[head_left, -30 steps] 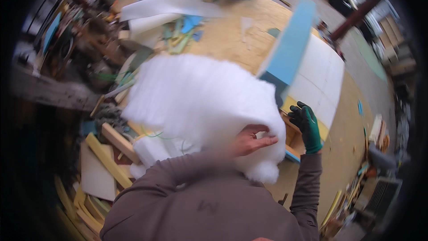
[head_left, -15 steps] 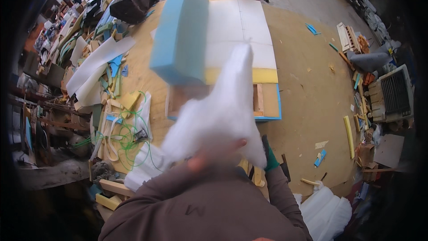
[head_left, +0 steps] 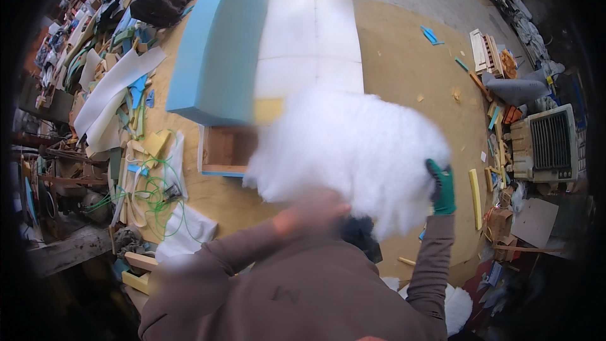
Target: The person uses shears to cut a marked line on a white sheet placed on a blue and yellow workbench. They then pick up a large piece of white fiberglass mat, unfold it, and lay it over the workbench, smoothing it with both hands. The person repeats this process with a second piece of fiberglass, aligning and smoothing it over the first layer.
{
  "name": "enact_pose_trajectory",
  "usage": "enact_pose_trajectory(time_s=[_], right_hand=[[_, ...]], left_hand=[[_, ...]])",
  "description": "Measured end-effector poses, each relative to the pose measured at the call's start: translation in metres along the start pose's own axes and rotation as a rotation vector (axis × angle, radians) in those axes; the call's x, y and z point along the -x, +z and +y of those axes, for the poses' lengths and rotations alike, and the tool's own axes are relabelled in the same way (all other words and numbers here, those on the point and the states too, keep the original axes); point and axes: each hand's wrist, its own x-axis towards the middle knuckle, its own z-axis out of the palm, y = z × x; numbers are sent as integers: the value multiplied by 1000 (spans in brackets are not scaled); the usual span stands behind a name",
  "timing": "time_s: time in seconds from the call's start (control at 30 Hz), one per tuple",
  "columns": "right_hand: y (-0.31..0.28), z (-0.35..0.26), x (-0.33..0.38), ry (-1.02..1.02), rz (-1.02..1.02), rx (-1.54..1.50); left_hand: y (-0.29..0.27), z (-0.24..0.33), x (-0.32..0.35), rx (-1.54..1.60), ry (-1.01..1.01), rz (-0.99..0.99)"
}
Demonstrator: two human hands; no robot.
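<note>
A fluffy white sheet of wadding (head_left: pixel 360 145) is spread in the air in front of me, over the near end of the sofa frame. My right hand (head_left: pixel 442 188), in a green and black glove, is closed on the sheet's right edge. At the near edge, close to my chest, my bare left hand (head_left: pixel 309 211) grips the wadding; blur hides most of its fingers. Beyond lies a long sofa frame with a white padded top (head_left: pixel 309 38), yellow foam (head_left: pixel 267 110) and an open wooden compartment (head_left: pixel 228 148). A tall blue foam block (head_left: pixel 218 50) stands along its left side.
Foam scraps and offcuts (head_left: pixel 136 88) heap up on the left, with a tangled green cord (head_left: pixel 161 183) nearer me. A brown floor covering (head_left: pixel 404 63) surrounds the frame. An old grilled appliance (head_left: pixel 546 145), yellow strip (head_left: pixel 475 199) and wooden pieces (head_left: pixel 485 57) lie along the right.
The wadding has gone from a bunched, upright shape to a wide spread sheet. My right hand has moved up and right with its edge. The view has shifted, moving the sofa frame leftward.
</note>
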Motion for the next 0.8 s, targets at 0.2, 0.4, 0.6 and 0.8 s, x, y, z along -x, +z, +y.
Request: enact_pose_trajectory(time_s=[0.2,0.4,0.6,0.8], right_hand=[[-98,-75,-101,-193,64,368],[-164,-96,-231,-226,-184,390],[-219,-168,-278,-94,-498,297],[-306,-255,-323,-83,-447,320]], left_hand=[[17,-19,-71,39,-35,-317],[23,-41,-185,-147,-241,130],[-1,-15,-340,-47,-303,439],[-57,43,-471,-316,-347,233]])
